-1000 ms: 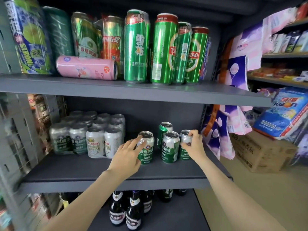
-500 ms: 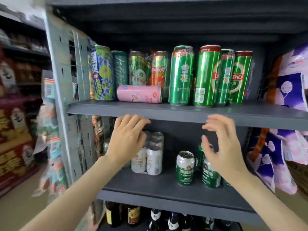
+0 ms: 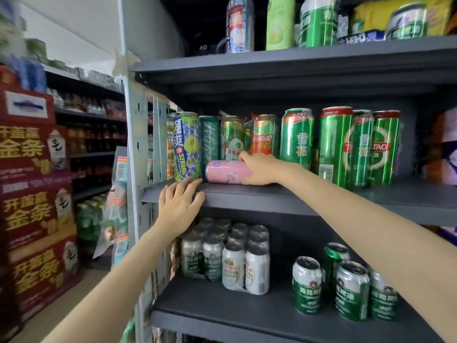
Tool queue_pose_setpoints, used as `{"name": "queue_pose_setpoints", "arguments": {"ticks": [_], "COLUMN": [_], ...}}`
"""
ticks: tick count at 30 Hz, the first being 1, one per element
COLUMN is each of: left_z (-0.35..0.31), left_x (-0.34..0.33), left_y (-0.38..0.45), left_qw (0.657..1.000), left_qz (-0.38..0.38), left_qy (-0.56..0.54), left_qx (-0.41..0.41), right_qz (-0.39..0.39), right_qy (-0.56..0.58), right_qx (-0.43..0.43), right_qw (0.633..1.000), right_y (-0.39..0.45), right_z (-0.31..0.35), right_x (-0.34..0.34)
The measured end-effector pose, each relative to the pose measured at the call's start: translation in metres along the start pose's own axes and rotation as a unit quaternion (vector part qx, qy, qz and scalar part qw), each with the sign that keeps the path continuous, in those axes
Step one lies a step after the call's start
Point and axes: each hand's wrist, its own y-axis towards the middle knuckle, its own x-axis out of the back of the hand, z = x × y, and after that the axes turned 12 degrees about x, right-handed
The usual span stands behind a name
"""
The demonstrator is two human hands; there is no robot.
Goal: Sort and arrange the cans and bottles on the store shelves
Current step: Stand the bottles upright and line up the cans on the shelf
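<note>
Pink can (image 3: 226, 171) in right hand (image 3: 259, 169), beside blue "STRONG" can (image 3: 187, 147)

Pink can (image 3: 226, 172) lying on its side, middle shelf (image 3: 321, 198), before upright green cans (image 3: 296, 137)

Middle shelf (image 3: 296, 194) was pretty packed: a wall of upright tall cans (image 3: 296, 137) ran across the back, and a pink can (image 3: 226, 172) lay on its side in front, at frame center. Right of it the front strip sat bare. On the lower shelf (image 3: 222, 308), a shrink-wrapped pack (image 3: 230, 258) filled the left and loose short cans (image 3: 346, 288) the right, with an open lane between them and bare board up front.
</note>
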Motion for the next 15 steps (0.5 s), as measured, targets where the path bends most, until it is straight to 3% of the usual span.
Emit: {"name": "queue_pose_setpoints", "arguments": {"ticks": [4,8,10,13,14,15], "left_z": [0.001,0.003,0.001,-0.002,-0.002,-0.003], "left_x": [0.001,-0.002,0.0,0.003,0.004,0.006], "left_y": [0.0,-0.001,-0.004,-0.007,-0.007,-0.007], "left_qw": [1.0,0.999,0.999,1.0,1.0,1.0], "left_qz": [0.003,-0.007,-0.019,-0.018,-0.009,-0.005], "left_qy": [0.023,0.044,0.034,-0.004,-0.016,-0.023], "left_qx": [-0.012,0.004,0.002,0.015,0.019,0.021], "right_qz": [0.005,-0.104,-0.208,-0.316,-0.329,-0.335], "right_qy": [0.029,0.191,0.331,0.523,0.539,0.526], "right_qx": [-0.01,-0.014,-0.053,-0.086,-0.086,-0.084], "right_qw": [1.0,0.976,0.919,0.787,0.77,0.777], "right_y": [0.002,-0.015,-0.024,-0.027,-0.026,-0.026], "right_z": [0.003,-0.001,-0.002,0.0,0.002,0.003], "right_x": [0.001,0.012,0.025,0.039,0.04,0.04]}}
